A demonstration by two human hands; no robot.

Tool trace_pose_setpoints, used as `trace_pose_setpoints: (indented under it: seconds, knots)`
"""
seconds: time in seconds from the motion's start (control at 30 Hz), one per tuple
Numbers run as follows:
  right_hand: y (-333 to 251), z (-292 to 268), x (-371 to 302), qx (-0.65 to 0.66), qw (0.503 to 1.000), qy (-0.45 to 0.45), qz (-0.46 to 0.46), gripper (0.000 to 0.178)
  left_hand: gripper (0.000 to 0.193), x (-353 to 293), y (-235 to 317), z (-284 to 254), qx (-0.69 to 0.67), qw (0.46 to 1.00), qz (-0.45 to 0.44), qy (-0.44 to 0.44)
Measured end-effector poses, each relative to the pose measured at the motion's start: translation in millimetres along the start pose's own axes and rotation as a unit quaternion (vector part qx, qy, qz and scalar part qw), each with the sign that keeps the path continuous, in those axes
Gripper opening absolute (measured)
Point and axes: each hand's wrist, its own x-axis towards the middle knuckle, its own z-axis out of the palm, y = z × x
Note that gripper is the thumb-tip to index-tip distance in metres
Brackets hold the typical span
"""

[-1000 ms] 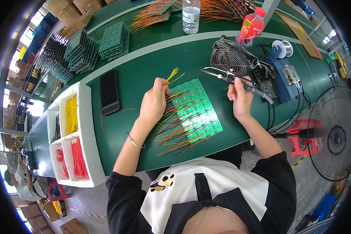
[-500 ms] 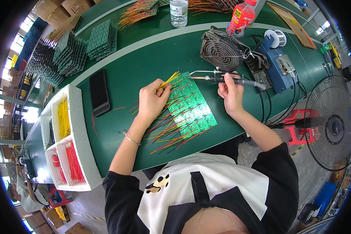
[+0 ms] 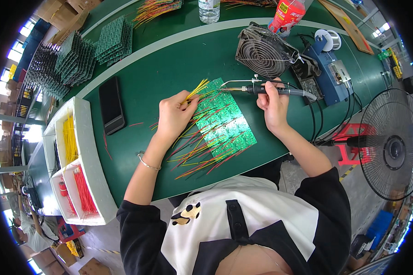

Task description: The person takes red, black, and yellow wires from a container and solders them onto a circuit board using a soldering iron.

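Green circuit board panel (image 3: 222, 121) sits flat on the green bench mat (image 3: 170, 68), right between my two hands, long side running diagonally from up near the iron tip down toward my belly. Only one view here, the head cam looking straight down, so that's all I've got.

My left hand (image 3: 172, 117) rests at the board's left edge, fingers pinched together on a small bunch of yellow wires (image 3: 197, 87) that fan out past the upper corner. My right hand (image 3: 271, 103) is wrapped closed around the soldering iron (image 3: 261, 89), which lies almost horizontal, handle to the right, tip pointing left and hovering at the board's top corner, just beside those yellow wire ends. So the joint spot is up at the far corner, and both hands are about equally close, left a touch nearer the wires. Can't quite tell if the tip is actually touching the board, fisheye makes it too small.

Loads of red and yellow leads (image 3: 202, 158) already stick out of the board's lower left side toward me. Around it: small fan (image 3: 264, 52) behind the iron, blue solder station (image 3: 328, 73) right of that, black phone (image 3: 111, 104) on my left, white bins (image 3: 89, 156) with yellow and red wires further left.
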Motion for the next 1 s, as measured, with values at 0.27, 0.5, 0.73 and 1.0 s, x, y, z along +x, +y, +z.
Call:
trace_pose_setpoints:
  seconds: [0.27,0.5,0.73,1.0]
  knots:
    - [0.7,1.4,-2.2,0.002,1.000,-0.016,0.001,0.017,0.008,-2.5,-4.8,2.0,0.012,0.999,0.038,0.013]
    - [1.7,2.4,-3.0,-0.017,1.000,-0.019,-0.009,0.016,0.012,-3.4,-3.4,2.8,0.012,0.999,0.038,0.020]
    - [0.2,2.4,-2.9,-0.016,1.000,-0.025,-0.008,0.016,0.018,-4.0,-4.9,5.1,0.020,0.999,0.042,0.026]
    - [1.2,5.4,-3.4,-0.029,0.999,-0.017,-0.018,0.016,0.026,-4.0,-2.6,5.2,0.024,0.997,0.061,0.039]
